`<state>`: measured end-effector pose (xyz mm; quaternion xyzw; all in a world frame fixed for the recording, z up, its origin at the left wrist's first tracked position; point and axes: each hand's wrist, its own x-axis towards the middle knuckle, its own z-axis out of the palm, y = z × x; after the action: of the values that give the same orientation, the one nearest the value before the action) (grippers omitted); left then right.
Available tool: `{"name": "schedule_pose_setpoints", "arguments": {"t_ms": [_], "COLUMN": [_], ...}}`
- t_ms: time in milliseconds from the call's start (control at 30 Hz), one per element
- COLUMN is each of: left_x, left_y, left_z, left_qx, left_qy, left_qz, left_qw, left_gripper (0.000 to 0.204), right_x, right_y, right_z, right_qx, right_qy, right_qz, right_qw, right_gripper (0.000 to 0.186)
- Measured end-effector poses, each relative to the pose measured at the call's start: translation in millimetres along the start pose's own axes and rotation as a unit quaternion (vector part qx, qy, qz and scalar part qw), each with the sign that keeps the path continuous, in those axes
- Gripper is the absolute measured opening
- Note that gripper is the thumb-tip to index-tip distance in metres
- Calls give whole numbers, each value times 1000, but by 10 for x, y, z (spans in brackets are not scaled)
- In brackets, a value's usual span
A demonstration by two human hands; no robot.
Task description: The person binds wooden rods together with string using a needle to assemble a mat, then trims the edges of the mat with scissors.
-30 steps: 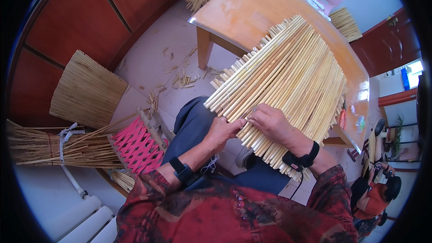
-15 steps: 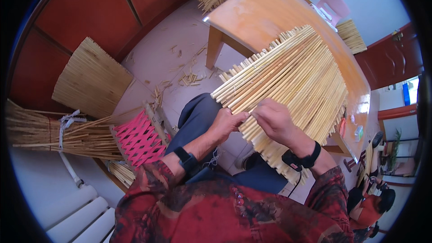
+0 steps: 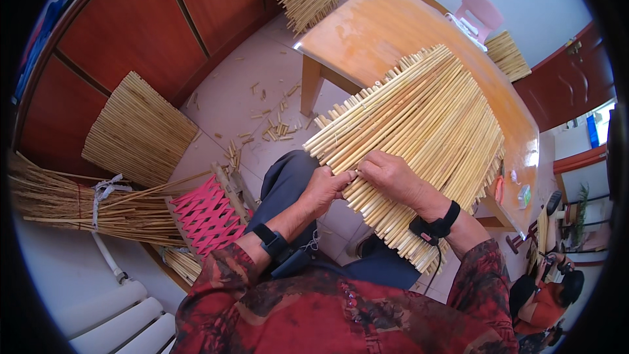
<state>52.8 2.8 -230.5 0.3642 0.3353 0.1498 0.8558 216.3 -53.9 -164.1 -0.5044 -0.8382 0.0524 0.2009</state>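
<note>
A mat of pale straw-coloured reed stalks (image 3: 432, 124) lies slanting, its far part on the wooden table and its near end over my lap. My left hand (image 3: 324, 190) is closed on the near edge of this mat, thumb and forefinger at the stalk ends. Right beside it, my right hand (image 3: 392, 178) is bent over the stalk ends in a pinch, its fingertips close to those of the left. Whatever lies between the right fingertips is too small or hidden to make out.
The table (image 3: 354, 26) stands ahead, with cut reed bits (image 3: 278, 132) on the floor beside it. At left are a leaning reed panel (image 3: 141, 131), a tied reed bundle (image 3: 52, 200) and a pink-webbed stool (image 3: 209, 213). Another person (image 3: 547, 301) sits at far right.
My right hand has shifted slightly left, and its fingertips now sit lower against the stalk ends by my left hand. The left hand keeps its grip; the view has tilted a little.
</note>
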Motion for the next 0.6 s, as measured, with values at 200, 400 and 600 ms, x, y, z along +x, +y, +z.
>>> {"name": "schedule_pose_setpoints", "arguments": {"t_ms": [200, 400, 600], "left_x": [-41, -119, -22], "left_y": [58, 46, 19], "left_z": [14, -1, -171], "left_qx": [-18, 12, -28], "left_qy": [-3, -18, -74], "left_qz": [22, -7, 1], "left_qw": [1000, 1000, 997], "left_gripper": [30, 30, 43], "right_x": [55, 679, 536], "right_y": [-28, -443, -511], "right_z": [96, -650, -945], "right_qx": [-3, 2, 586], "right_qy": [18, 248, 242], "right_qz": [7, -14, 257], "right_qw": [1000, 969, 729], "right_gripper": [8, 7, 17]}}
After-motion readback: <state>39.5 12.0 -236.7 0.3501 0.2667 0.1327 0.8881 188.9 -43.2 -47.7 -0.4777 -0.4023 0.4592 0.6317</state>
